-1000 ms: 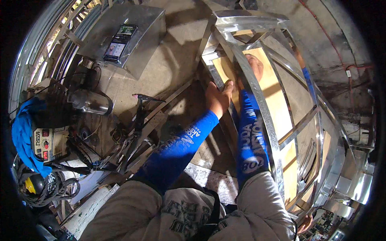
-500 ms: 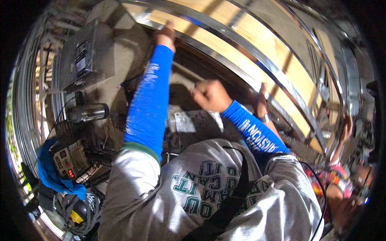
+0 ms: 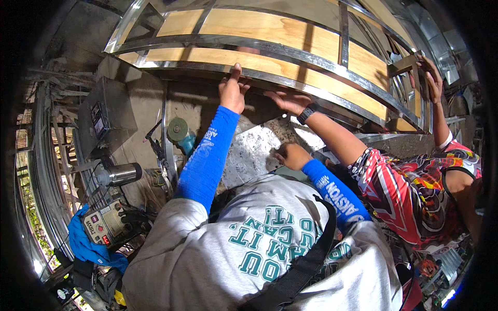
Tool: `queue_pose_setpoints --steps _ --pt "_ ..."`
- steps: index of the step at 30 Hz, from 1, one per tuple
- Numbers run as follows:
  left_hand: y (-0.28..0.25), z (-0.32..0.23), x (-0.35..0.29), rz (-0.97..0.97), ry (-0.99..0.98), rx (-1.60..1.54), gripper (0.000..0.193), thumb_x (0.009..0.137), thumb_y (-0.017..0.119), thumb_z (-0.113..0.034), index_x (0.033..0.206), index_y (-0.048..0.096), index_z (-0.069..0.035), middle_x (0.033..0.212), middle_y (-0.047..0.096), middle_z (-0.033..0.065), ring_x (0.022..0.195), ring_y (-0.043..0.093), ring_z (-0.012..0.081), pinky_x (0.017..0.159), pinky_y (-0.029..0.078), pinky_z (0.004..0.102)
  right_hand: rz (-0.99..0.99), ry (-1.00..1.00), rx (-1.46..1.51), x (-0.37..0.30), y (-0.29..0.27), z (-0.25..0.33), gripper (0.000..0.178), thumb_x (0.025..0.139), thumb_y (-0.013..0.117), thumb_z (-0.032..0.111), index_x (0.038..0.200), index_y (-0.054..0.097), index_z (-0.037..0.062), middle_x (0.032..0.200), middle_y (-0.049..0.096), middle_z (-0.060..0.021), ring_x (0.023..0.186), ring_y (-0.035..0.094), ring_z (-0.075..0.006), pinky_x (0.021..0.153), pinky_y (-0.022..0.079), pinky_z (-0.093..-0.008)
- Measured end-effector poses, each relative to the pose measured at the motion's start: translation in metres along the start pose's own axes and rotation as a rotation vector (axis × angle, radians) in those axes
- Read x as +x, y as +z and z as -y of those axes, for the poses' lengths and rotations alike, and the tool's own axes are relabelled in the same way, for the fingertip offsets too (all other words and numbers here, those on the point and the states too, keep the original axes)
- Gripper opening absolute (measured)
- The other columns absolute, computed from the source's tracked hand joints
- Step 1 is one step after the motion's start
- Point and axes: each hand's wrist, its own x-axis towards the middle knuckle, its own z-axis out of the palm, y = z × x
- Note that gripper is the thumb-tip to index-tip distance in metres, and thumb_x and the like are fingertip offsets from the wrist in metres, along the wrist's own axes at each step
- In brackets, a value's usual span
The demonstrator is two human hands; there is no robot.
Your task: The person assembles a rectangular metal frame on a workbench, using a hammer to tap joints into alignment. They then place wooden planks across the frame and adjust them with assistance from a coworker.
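Observation:
A long metal frame (image 3: 290, 49) with wooden panels (image 3: 259, 26) stretches across the far side, tilted. My left hand (image 3: 233, 94) grips its near lower rail, thumb up against the metal. Lower down, my right hand (image 3: 294, 156) is closed with curled fingers, beside a whitish scuffed sheet (image 3: 251, 147); whatever it holds, if anything, is hidden. A co-worker in a red patterned shirt has one hand (image 3: 290, 101) under the near rail and the other hand (image 3: 431, 80) at the frame's right end.
An angle grinder (image 3: 179, 130) lies left of the sheet. Further left are a dark metal box (image 3: 106, 116), a steel tumbler (image 3: 122, 174) and a welding machine (image 3: 104, 223) with a blue cloth (image 3: 85, 241). The co-worker's body (image 3: 410, 197) is close on my right.
The frame has swung to lie more level across the view. My left hand appears lower and still on the rail; my right hand has drawn back toward my body. The co-worker has come closer.

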Motion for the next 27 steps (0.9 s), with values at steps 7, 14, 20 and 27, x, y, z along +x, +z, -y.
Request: queue_pose_setpoints --steps 7,14,20,27 --pt "0.020 0.017 0.032 -0.061 -0.053 -0.135 0.022 0.086 0.082 -0.019 0.102 0.068 -0.013 0.090 0.069 0.0016 0.068 0.063 0.0173 0.053 0.048 0.0320 -0.073 0.204 0.224 -0.064 0.066 -0.084 0.041 0.093 0.065 0.039 0.093 0.070 -0.0019 0.096 0.070 -0.0290 0.092 0.068 -0.0430 0.083 0.054 -0.0497" --pt "0.029 0.039 0.013 -0.012 -0.001 -0.157 0.031 0.089 0.075 -0.016 0.118 0.066 -0.009 0.116 0.069 0.0048 0.094 0.069 0.0184 0.067 0.056 0.0326 -0.141 0.288 0.182 -0.086 0.062 -0.089 0.038 0.092 0.066 0.039 0.096 0.070 0.0007 0.096 0.070 -0.0278 0.092 0.069 -0.0420 0.083 0.054 -0.0486" --pt "0.025 0.020 0.015 -0.107 -0.114 0.011 0.036 0.086 0.079 -0.026 0.115 0.066 -0.010 0.100 0.069 0.0022 0.069 0.067 0.0182 0.046 0.048 0.0301 -0.179 0.296 0.163 -0.091 0.060 -0.091 0.036 0.092 0.067 0.038 0.098 0.071 0.0028 0.097 0.070 -0.0268 0.093 0.069 -0.0412 0.083 0.054 -0.0477" --pt "0.058 0.020 -0.005 0.136 -0.207 -0.129 0.048 0.092 0.066 -0.057 0.115 0.067 -0.014 0.105 0.070 0.0063 0.089 0.068 0.0262 0.071 0.058 0.0426 -0.260 0.315 0.168 -0.115 0.069 -0.101 0.033 0.091 0.068 0.037 0.100 0.071 0.0053 0.097 0.070 -0.0257 0.093 0.069 -0.0403 0.082 0.055 -0.0467"
